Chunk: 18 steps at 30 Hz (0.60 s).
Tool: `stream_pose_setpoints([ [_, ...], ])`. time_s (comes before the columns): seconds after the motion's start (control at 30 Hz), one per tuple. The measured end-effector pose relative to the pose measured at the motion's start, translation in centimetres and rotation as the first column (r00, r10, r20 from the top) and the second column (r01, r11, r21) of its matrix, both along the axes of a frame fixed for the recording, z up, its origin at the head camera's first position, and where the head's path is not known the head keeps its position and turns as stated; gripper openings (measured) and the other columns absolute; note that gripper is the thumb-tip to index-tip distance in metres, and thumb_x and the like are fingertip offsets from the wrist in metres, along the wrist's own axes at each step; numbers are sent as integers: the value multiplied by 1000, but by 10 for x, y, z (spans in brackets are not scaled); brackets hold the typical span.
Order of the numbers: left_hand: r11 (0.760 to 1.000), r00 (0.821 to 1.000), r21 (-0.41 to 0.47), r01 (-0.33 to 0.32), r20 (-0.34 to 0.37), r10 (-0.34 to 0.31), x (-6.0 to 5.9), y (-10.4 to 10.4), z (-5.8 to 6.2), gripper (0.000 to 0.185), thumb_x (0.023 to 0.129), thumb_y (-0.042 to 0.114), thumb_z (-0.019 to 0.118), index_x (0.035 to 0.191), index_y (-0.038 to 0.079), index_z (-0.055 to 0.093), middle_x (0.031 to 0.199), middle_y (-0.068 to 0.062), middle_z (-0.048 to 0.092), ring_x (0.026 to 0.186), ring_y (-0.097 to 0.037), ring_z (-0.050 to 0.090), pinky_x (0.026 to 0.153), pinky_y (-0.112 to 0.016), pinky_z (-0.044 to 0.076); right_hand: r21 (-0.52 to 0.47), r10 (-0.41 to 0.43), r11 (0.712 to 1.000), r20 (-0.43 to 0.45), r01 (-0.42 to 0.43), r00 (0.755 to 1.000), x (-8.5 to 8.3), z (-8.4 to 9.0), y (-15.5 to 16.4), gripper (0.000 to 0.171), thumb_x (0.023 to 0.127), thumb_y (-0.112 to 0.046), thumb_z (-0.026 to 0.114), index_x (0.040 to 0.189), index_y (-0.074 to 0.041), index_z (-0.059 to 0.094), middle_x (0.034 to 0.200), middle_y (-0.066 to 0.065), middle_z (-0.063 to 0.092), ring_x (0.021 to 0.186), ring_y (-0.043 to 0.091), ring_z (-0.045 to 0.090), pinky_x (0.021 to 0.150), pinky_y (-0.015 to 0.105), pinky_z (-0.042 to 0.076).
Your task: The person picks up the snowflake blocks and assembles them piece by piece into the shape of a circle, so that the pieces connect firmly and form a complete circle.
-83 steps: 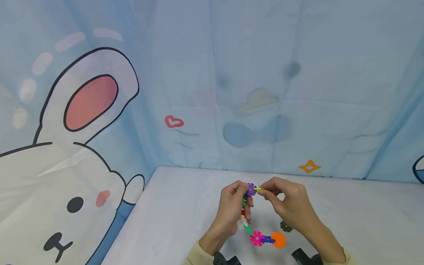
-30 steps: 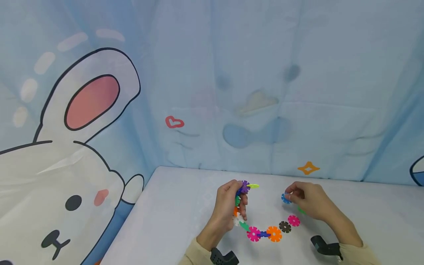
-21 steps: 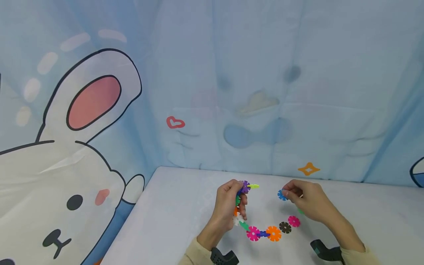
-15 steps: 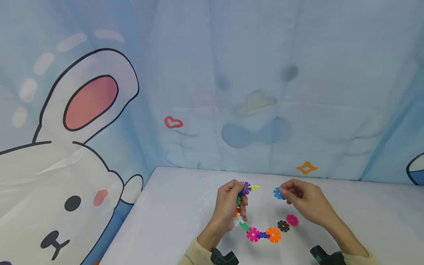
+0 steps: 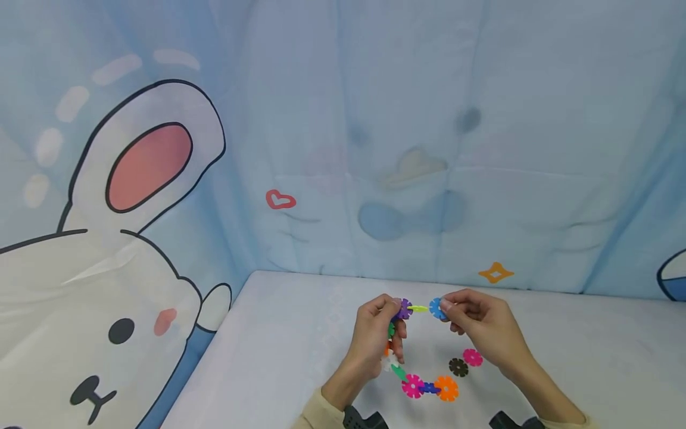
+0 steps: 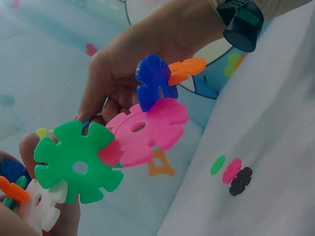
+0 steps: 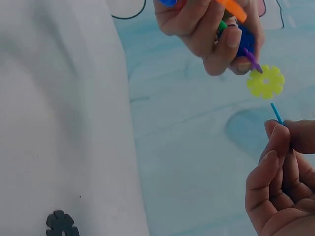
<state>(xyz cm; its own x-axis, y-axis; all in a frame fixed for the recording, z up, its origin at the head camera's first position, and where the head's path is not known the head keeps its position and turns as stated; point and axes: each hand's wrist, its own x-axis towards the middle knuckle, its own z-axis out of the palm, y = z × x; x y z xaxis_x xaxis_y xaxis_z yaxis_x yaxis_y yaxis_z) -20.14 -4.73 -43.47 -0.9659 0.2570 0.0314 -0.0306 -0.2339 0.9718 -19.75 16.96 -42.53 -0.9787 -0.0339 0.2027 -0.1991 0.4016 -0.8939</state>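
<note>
Chain [image 5: 399, 351] | held above table [image 5: 300, 357] in left hand [image 5: 375, 339] | right hand [image 5: 477, 325] pinches blue disc [image 5: 436, 308] just beside yellow end [image 5: 417, 308], not yet joined | brown [image 5: 458, 367], pink [image 5: 473, 357] discs loose

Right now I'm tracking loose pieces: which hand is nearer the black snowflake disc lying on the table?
Right. The right hand hovers just above and beyond the black snowflake disc, pinching a blue disc. The left hand grips the chain farther off, to its left.
</note>
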Motion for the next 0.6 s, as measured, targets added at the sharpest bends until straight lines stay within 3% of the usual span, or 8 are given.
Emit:
stream_pose_setpoints([
  [0.33, 1000, 999, -21, -12, -43, 11, 4, 0, 2, 33, 110, 24, 55, 97, -6, 58, 64, -1, 55, 38, -7, 48, 40, -24, 52, -35, 19, 999, 13, -19, 1000, 6, 3, -6, 29, 104, -27, 70, 118, -1, 71, 84, 4, 72, 71, 18, 67, 63, 27, 59],
  [0.6, 998, 986, -53, 28, -164, -36, 5, 1, 1, 31, 112, 22, 50, 101, -6, 57, 67, 0, 55, 39, -6, 48, 42, -20, 53, 1, 52, 999, -89, -53, 995, 11, 3, -5, 22, 105, -23, 69, 111, -3, 73, 82, 2, 74, 69, 18, 68, 62, 28, 60],
])
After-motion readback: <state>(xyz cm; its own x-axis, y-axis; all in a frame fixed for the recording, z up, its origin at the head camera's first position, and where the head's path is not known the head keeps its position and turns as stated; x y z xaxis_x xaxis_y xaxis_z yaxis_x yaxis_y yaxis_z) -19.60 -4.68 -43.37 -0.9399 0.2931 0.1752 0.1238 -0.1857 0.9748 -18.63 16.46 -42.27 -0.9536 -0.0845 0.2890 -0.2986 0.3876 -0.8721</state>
